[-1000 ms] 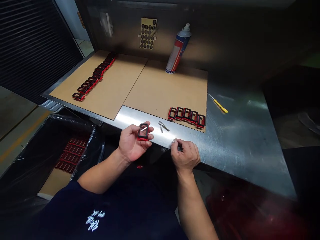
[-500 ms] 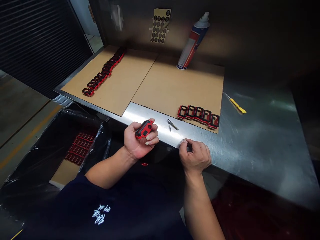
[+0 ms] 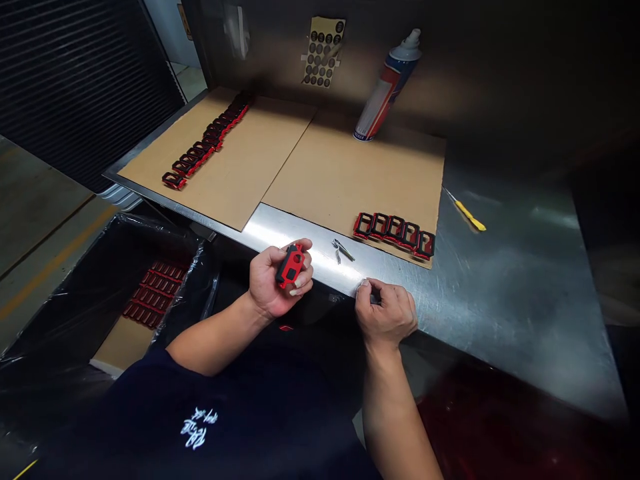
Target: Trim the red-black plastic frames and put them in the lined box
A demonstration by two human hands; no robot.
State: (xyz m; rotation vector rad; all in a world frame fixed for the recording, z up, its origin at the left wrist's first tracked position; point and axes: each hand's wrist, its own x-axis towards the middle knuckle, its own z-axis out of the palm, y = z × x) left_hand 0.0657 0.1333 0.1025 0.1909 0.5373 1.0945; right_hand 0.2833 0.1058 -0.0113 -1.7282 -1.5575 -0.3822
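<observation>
My left hand (image 3: 280, 280) closes around a red-and-black rectangular frame (image 3: 291, 265), which sits upright across my fingers, with my thumb over the top and its red face turned up to my eyes, a grip that seems to suit close inspection. I hold it just off the near edge of a stainless steel table (image 3: 505, 293), clear of the work surface. My right hand (image 3: 385, 315) is apart from it, to the right, its fingertips (image 3: 362, 287) pinched together at the table's near edge. I cannot tell whether they hold anything small there. Between my hands, on the bare steel, lies a small pair of metal clippers (image 3: 343, 250), close enough to reach without stretching. Beyond them, a short row of matching frames (image 3: 394, 234) stands at the near right corner of a cardboard sheet (image 3: 350, 167), while a longer row (image 3: 205, 141) runs along a second cardboard sheet (image 3: 210, 180) at far left. The cardboard probably spares the pieces from the steel. A spray can (image 3: 387, 87) stands at the far edge, and a yellow-handled tool (image 3: 469, 215) lies at right. To my near left, a bin lined with black plastic (image 3: 100, 313) holds more red pieces (image 3: 155, 293).
</observation>
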